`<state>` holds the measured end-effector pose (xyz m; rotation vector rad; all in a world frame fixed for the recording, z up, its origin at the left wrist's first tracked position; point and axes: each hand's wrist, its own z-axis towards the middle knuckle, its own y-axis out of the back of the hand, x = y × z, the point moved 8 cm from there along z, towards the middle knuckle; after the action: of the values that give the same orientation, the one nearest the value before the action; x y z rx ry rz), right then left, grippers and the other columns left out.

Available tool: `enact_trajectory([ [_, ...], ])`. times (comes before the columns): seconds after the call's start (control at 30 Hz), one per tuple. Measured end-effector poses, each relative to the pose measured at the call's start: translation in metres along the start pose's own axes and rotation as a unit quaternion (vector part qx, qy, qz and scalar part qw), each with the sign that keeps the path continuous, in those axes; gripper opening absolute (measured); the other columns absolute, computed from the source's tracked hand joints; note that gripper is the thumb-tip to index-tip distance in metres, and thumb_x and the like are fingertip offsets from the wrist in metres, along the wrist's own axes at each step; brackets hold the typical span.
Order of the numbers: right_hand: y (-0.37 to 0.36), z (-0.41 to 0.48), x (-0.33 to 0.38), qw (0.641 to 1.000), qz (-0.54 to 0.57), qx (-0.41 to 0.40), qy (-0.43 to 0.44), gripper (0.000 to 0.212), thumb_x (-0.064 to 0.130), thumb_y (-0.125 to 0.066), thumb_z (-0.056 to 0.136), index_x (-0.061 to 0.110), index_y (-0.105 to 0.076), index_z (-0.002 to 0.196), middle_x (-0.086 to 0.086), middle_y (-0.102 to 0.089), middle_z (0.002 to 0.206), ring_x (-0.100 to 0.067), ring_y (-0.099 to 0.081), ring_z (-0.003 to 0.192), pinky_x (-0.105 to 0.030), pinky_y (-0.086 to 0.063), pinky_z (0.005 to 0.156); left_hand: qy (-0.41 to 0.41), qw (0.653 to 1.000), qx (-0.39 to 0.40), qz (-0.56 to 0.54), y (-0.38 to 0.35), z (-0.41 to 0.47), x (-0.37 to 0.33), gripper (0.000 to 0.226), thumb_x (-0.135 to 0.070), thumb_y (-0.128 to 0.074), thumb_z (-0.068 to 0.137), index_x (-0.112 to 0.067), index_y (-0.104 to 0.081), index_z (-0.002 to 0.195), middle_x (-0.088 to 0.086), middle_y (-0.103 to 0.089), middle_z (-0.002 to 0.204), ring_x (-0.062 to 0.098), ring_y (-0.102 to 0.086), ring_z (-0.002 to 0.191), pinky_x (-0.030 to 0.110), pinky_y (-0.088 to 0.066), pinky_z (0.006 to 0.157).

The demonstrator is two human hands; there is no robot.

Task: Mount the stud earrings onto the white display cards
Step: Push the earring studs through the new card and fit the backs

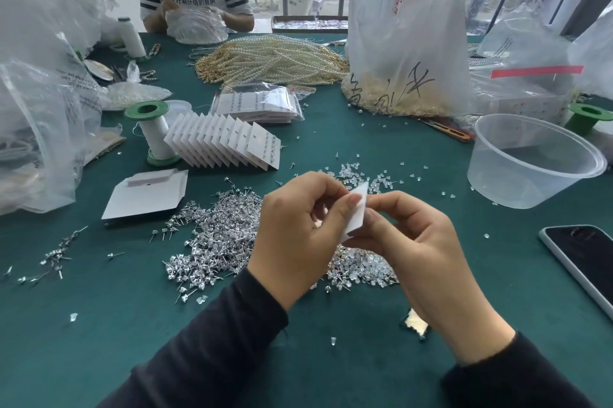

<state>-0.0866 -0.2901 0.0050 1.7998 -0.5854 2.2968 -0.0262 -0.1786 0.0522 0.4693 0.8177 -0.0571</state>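
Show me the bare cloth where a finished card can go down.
Widest free patch: near-left green cloth, bordered by the stud pile, the stray studs and the left sleeve. A smaller strip lies between the tub and the phone. Crowded: mid-table and the far side with pearl strands and bags.

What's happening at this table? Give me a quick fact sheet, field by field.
Work: mounting stud earrings on white cards
Left hand: pinches the card
Right hand: grips the same card from its other side
Studs: loose pile on the table, left of the hands
Backs: clear, scattered beyond the hands
Done cards: fanned row beside a spool
Tub: clear, far right
Phone: lying flat at the right edge
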Motion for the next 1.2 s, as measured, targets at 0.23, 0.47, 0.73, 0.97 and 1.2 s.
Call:
enact_trajectory([
  [0.23,0.0,-0.009,0.033,0.939,-0.256,-0.097,0.208,0.009,0.003,-0.062,0.077,0.013,-0.062,0.076,0.007,-0.063,0.074,0.0,-0.059,0.064,-0.011,-0.046,0.06,0.025,0.999,0.025,-0.032,-0.01,-0.006,-0.005,0.026,-0.036,-0.07,0.07,-0.012,-0.073,0.079,0.0,-0.069,0.071,0.008,-0.063,0.059,0.027,-0.054,0.055],
  [0.47,0.017,0.001,0.047,0.926,-0.283,-0.104,0.225,0.021,0.003,-0.062,0.083,0.017,-0.067,0.097,0.005,-0.06,0.097,-0.011,-0.062,0.079,-0.016,-0.051,0.07,0.245,0.944,-0.028,-0.221,0.008,-0.002,0.05,0.013,-0.007,-0.066,0.078,-0.019,-0.068,0.074,-0.003,-0.073,0.068,0.014,-0.07,0.063,0.023,-0.056,0.055],
  [0.73,0.045,0.018,-0.013,0.801,-0.597,0.001,-0.044,0.009,0.017,-0.068,0.082,0.013,-0.075,0.086,0.001,-0.062,0.088,-0.017,-0.056,0.083,-0.022,-0.036,0.074,0.374,0.861,-0.046,-0.342,0.02,-0.007,0.078,0.018,-0.016,-0.067,0.063,-0.004,-0.067,0.076,0.006,-0.072,0.064,0.018,-0.067,0.053,0.019,-0.052,0.045],
  [0.97,0.033,0.015,-0.003,0.81,-0.586,-0.024,0.017,0.011,0.004,-0.062,0.076,0.013,-0.064,0.071,0.004,-0.06,0.069,-0.014,-0.054,0.065,-0.022,-0.037,0.06,0.39,0.871,-0.069,-0.289,0.021,-0.01,0.08,0.012,-0.005,-0.061,0.083,-0.005,-0.066,0.072,0.01,-0.07,0.073,0.019,-0.068,0.056,0.02,-0.053,0.048],
  [1.2,0.043,0.013,0.008,0.924,-0.369,-0.097,0.01,0.019,0.002,-0.065,0.076,0.019,-0.067,0.069,0.005,-0.067,0.062,-0.003,-0.056,0.053,-0.012,-0.044,0.053,0.381,0.888,-0.043,-0.254,0.009,-0.015,0.073,0.018,-0.003,-0.06,0.084,-0.004,-0.064,0.067,0.007,-0.067,0.064,0.013,-0.065,0.05,0.021,-0.052,0.046],
])
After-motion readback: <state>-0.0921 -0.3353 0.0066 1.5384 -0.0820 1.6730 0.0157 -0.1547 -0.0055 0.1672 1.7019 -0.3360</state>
